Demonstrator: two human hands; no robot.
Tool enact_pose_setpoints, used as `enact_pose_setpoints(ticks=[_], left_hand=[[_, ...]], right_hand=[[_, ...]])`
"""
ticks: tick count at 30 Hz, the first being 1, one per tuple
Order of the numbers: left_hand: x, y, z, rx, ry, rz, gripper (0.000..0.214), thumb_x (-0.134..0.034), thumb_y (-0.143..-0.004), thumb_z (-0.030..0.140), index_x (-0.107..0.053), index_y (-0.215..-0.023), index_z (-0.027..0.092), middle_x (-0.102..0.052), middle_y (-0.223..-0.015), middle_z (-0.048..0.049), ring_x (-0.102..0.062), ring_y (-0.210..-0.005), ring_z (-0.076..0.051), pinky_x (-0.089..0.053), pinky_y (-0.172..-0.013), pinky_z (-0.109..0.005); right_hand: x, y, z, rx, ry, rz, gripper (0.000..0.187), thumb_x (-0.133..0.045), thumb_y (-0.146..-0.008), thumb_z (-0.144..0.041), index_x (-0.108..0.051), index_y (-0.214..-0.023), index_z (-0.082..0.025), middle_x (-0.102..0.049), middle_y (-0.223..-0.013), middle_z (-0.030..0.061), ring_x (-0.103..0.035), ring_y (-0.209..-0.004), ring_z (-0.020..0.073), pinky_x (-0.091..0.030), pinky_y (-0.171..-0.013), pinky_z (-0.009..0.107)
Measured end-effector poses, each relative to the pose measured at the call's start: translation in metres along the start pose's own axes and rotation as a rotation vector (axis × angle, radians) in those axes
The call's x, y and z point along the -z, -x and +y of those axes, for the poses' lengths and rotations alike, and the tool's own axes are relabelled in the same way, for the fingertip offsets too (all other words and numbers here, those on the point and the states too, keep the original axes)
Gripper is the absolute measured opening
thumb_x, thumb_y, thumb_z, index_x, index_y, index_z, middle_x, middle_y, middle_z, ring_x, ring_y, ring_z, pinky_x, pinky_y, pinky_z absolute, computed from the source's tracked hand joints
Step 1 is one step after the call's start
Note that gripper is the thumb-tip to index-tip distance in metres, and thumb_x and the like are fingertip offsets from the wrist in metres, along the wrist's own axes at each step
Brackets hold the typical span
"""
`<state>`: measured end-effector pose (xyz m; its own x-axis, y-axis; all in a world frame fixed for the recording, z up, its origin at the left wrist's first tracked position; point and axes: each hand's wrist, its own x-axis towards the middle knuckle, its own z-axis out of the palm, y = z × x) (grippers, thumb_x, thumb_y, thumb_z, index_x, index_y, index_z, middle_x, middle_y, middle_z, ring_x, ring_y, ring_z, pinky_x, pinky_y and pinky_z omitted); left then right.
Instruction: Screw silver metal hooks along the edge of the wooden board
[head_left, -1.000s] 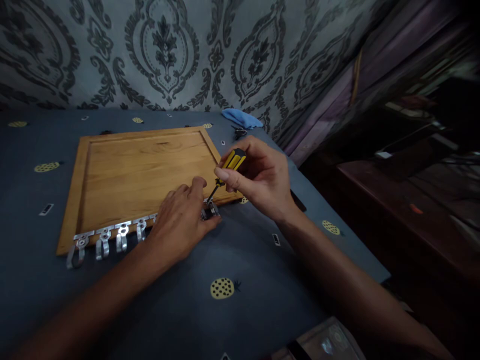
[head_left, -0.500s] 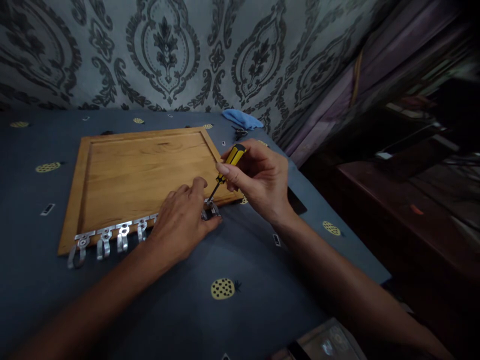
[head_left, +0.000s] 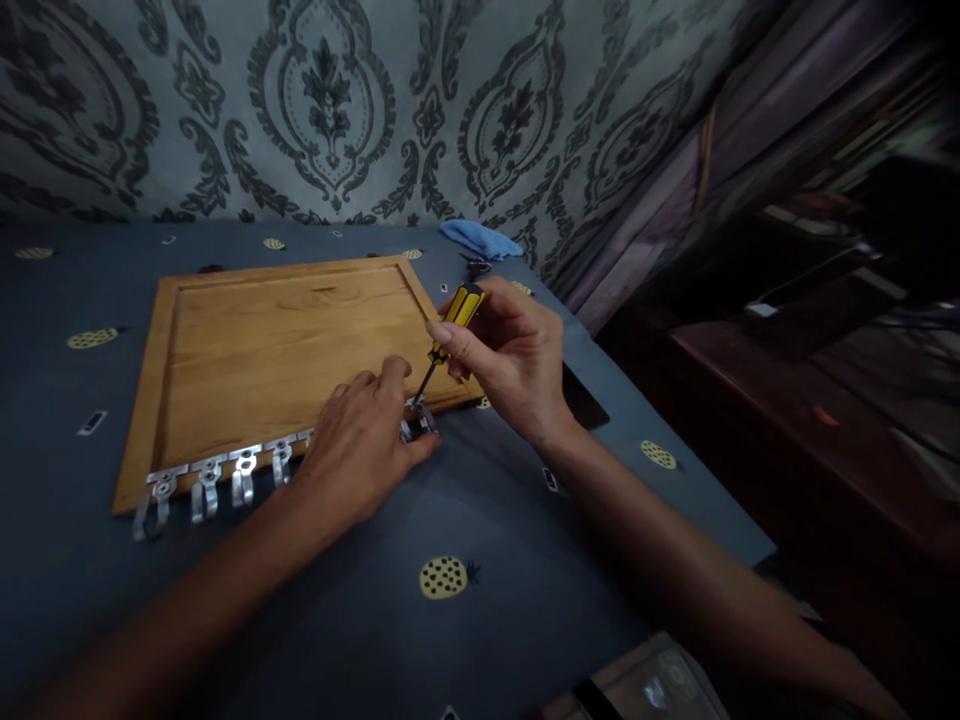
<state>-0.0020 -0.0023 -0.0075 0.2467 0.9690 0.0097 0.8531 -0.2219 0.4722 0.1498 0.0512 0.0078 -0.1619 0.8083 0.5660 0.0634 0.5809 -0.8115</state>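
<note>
Screwdriver (head_left: 459,308) slants onto shiny, curved-hook metal rail (head_left: 246,462).

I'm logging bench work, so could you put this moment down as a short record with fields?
left hand: over part of the row of hooks
right hand: gripping a yellow-and-black screwdriver, tip down at the row's right end
hooks: metal, along the near edge of the board
board: wooden, on a tablecloth
far side: blue cloth

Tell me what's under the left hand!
The wooden board and metal hook rail run under the left hand. Any hooks directly beneath it are covered.
</note>
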Motion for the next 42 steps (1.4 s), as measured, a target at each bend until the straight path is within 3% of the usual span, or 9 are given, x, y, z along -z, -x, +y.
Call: enact_pose_setpoints(ticks=[16, 42], left_hand=[[0.005, 0.0, 0.004, 0.027, 0.02, -0.044, 0.051, -0.072, -0.086, 0.032, -0.044, -0.126, 0.016, -0.066, -0.116, -0.0137, -0.062, -0.109, -0.032, -0.049, -0.093, -0.047], [0.003, 0.001, 0.001, -0.01, 0.023, 0.002, 0.046, -0.071, -0.086, 0.032, -0.044, -0.121, 0.018, -0.069, -0.11, -0.0119, -0.064, -0.108, -0.033, -0.05, -0.093, -0.047]], right_hand=[[-0.003, -0.007, 0.005, -0.062, -0.006, 0.013, 0.048, -0.082, -0.075, -0.056, -0.049, -0.069, -0.022, -0.047, -0.06, -0.0074, -0.047, -0.045, 0.0069, -0.039, -0.041, 0.023], [-0.001, -0.013, 0.013, -0.043, -0.033, -0.002, 0.047, -0.083, -0.074, -0.055, -0.051, -0.069, -0.021, -0.05, -0.058, -0.0084, -0.049, -0.044, 0.0063, -0.038, -0.043, 0.023]])
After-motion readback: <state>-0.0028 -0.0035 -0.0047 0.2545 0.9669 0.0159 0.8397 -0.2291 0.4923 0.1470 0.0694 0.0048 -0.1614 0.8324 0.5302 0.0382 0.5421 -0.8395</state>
